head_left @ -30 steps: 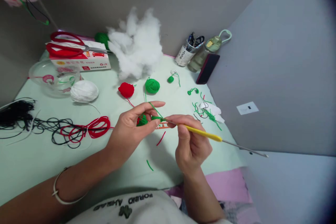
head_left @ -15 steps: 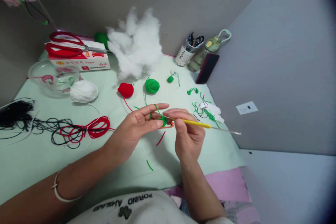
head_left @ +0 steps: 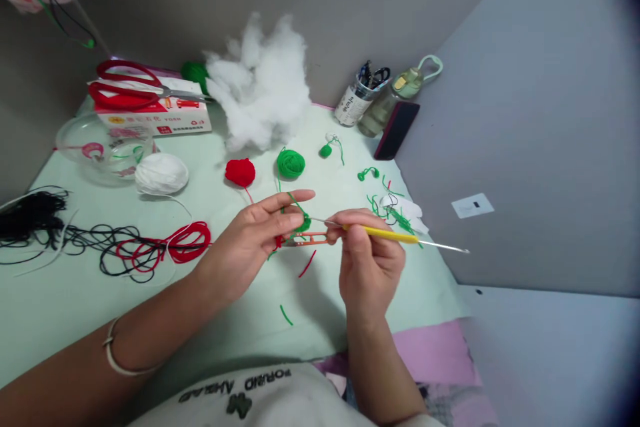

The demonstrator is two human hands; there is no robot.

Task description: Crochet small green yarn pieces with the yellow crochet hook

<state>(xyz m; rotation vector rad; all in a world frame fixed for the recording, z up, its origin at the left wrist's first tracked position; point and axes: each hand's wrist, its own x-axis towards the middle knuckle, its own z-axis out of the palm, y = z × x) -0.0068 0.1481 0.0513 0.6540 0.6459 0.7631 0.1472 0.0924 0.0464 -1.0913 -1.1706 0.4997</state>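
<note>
Between its thumb and fingers, my left hand (head_left: 260, 227) pinches a small green crochet piece (head_left: 305, 221). Green yarn runs over its raised index finger and back toward a green yarn ball (head_left: 291, 163). My right hand (head_left: 373, 257) is closed around the yellow handle of a crochet hook (head_left: 390, 234), whose thin left end reaches the green piece. The hook's other metal tip points right. Just below the piece, a slim orange looped item (head_left: 311, 238) spans between the hands; its kind is unclear. A red yarn ball (head_left: 241, 173) lies beyond my left hand.
White stuffing (head_left: 263, 83) is heaped at the back. Red-handled scissors (head_left: 130, 85) rest on a box (head_left: 155, 119) beside a clear bowl (head_left: 75, 147) and white yarn ball (head_left: 161, 174). A phone (head_left: 397, 131) leans against a bottle (head_left: 380, 110); yarn scraps (head_left: 397, 217) lie at right.
My right hand has moved right with the hook, away from my left hand. The left hand has shifted slightly left, and more of the orange item shows between them.
</note>
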